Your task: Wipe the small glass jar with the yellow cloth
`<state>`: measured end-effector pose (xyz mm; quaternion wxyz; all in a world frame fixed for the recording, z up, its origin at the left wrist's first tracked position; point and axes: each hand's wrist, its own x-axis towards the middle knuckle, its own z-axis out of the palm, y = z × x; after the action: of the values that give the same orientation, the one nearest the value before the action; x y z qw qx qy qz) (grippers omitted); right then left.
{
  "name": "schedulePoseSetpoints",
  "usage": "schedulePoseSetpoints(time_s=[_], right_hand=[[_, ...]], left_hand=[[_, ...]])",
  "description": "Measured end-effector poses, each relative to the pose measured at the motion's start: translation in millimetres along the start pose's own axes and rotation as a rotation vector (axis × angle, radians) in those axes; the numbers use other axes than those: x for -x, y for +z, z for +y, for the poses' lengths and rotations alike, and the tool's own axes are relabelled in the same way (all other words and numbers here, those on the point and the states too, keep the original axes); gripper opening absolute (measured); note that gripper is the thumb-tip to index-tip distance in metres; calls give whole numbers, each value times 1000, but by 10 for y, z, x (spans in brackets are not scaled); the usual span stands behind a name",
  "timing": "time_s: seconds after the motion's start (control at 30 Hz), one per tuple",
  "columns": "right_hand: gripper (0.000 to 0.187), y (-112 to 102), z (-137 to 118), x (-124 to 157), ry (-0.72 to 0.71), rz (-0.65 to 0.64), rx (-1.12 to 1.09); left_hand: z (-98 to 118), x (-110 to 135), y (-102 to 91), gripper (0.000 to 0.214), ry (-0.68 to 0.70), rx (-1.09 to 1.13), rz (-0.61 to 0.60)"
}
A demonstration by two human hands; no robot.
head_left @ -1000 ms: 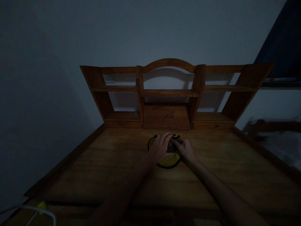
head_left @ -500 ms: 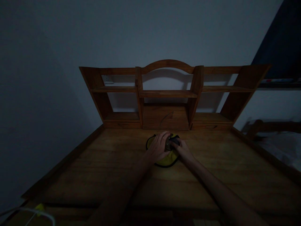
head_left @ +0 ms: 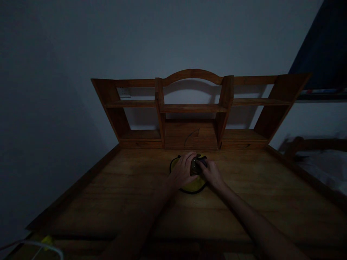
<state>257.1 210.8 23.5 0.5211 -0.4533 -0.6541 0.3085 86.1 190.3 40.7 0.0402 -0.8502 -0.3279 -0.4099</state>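
Observation:
A yellow round piece with black edging [head_left: 193, 186], seemingly cloth, lies on the wooden desk [head_left: 121, 191]. Over it, my left hand [head_left: 183, 170] curls round the left side of a small dark, glossy, rounded object [head_left: 194, 167]. My right hand [head_left: 212, 174] comes in from the right, thumb and fingers closed on a dark piece [head_left: 202, 162] pressed against that object. In the dim light I cannot tell what kind either dark thing is. Both hands cover much of the yellow piece.
A wooden shelf unit [head_left: 191, 108] with several compartments stands along the desk's back edge, against the wall. Raised wooden edges run down both sides. A pale cable [head_left: 40, 243] and a small yellow item [head_left: 47, 241] are at the lower left. Bedding [head_left: 325, 168] lies beyond the right side.
The right hand's fingers have shifted slightly against the dark object. The yellow piece sits a touch lower and further right. The left hand keeps its hold.

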Motion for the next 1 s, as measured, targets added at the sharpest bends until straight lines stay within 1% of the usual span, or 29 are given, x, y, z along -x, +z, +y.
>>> schedulePoseSetpoints(time_s=[0.1,0.17,0.23,0.33,0.5,0.57,0.63,0.73,0.9,1.0], right_hand=[[13,-47,-20,29,-49,-10,49],[16,-49,-25,39,-53,-15,90],[20,-20,-29,41,-39,-11,85],[22,52,-33,31,22,-12,-52],[21,148,23,7,184,-30,-315],[21,167,58,0,230,-27,-383],[21,171,71,-1,257,-25,-403],[23,150,29,9,240,-25,-333],[25,100,-94,25,129,-13,-38],[30,68,-114,29,86,-1,83]], left_hand=[[-6,7,-4,79,-1,9,4],[-12,10,-6,79,6,0,4],[-23,13,-7,78,-1,-20,15],[-46,19,-9,76,-18,-49,45],[-67,20,-10,76,-43,-84,83],[-69,20,-4,75,-44,-93,87],[-71,23,3,74,-30,-103,72],[-74,28,11,76,3,-114,38],[-71,28,12,75,11,-99,13],[-65,24,21,73,6,-104,15]])
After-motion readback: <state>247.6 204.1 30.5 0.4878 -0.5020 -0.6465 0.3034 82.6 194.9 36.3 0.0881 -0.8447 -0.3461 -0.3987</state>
